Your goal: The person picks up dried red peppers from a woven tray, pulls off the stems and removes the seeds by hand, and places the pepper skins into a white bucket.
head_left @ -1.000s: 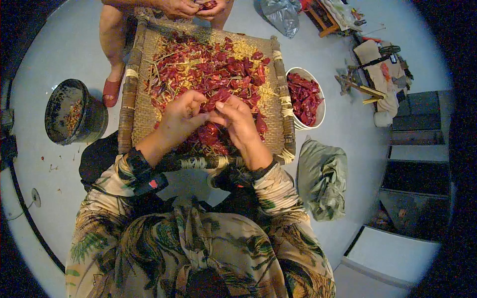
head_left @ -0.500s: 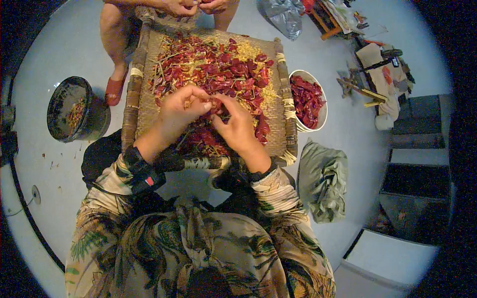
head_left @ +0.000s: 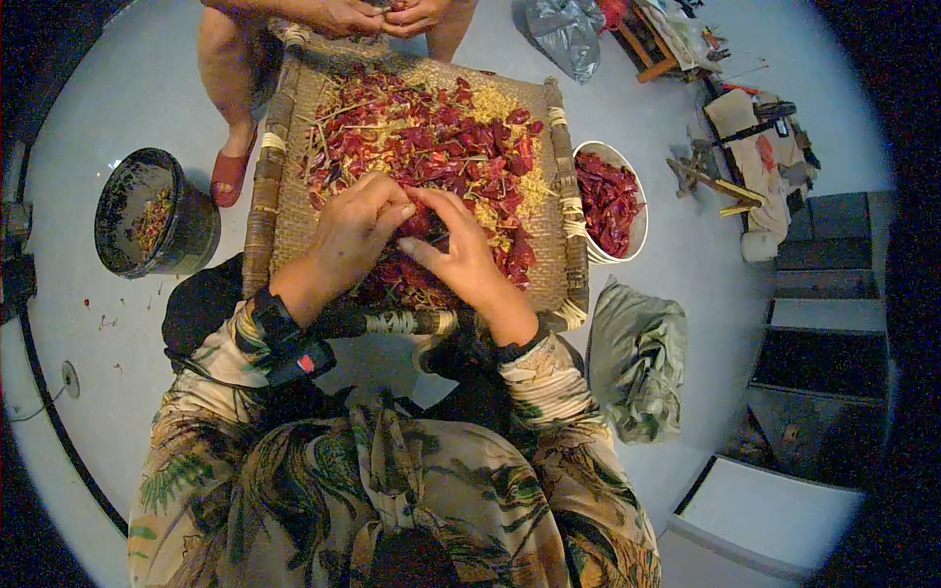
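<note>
Dried red chilies (head_left: 441, 122) and yellow seeds (head_left: 495, 101) lie spread on a woven tray (head_left: 279, 206) with a wooden frame. Over its near half, my left hand (head_left: 361, 223) has its fingers pinched at a red chili (head_left: 421, 218). My right hand (head_left: 458, 245) is on the same chili from the right, index finger touching it and thumb below. The two hands almost meet at the fingertips, and part of the chili is hidden by them.
A co-worker's hands (head_left: 382, 18) meet beyond the far edge. At left stands a black bucket (head_left: 186, 235) with scraps; at right, a white bucket (head_left: 639, 230) of red chilies. A greenish sack (head_left: 637, 358) lies near it. A plastic bag (head_left: 564, 39) is farther back.
My right thumb has moved away from the fingertips, and more of the red chili shows between my hands. The co-worker's hands have come closer together.
</note>
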The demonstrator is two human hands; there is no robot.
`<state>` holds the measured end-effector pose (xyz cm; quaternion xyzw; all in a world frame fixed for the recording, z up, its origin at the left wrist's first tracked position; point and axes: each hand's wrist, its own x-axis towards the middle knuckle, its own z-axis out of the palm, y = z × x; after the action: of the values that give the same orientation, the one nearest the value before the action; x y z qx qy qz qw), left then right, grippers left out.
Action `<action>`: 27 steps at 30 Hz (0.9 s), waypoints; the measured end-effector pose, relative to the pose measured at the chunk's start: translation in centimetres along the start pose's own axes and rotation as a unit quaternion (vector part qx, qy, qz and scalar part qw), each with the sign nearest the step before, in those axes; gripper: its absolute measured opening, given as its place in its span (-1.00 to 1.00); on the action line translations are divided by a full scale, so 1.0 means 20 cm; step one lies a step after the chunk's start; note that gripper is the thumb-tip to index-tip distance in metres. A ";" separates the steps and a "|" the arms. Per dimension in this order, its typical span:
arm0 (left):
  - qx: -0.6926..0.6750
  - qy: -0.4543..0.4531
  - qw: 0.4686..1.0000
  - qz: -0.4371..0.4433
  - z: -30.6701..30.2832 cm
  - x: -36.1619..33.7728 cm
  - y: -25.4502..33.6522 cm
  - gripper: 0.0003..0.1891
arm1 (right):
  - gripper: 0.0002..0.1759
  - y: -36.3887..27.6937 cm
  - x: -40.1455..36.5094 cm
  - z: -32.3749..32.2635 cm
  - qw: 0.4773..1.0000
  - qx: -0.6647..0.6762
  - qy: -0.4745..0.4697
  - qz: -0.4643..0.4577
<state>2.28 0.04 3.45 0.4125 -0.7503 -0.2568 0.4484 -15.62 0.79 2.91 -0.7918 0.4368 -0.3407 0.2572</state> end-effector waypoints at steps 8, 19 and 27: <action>-0.087 0.006 0.992 -0.088 0.04 -0.02 0.00 -0.90 | -0.59 0.02 -0.02 0.03 0.990 0.085 -0.048 0.107; -0.212 -0.020 0.963 -0.162 0.03 -0.01 0.01 -0.89 | -0.83 -0.04 -0.02 0.02 0.995 0.061 -0.005 0.084; 0.005 -0.029 0.999 0.019 -0.02 -0.01 0.03 -0.90 | -0.72 0.00 -0.06 0.05 0.987 0.127 -0.026 0.099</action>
<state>2.40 0.48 4.05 0.3929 -0.7720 -0.2559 0.4291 -15.36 1.86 1.96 -0.7141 0.4598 -0.3456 0.3989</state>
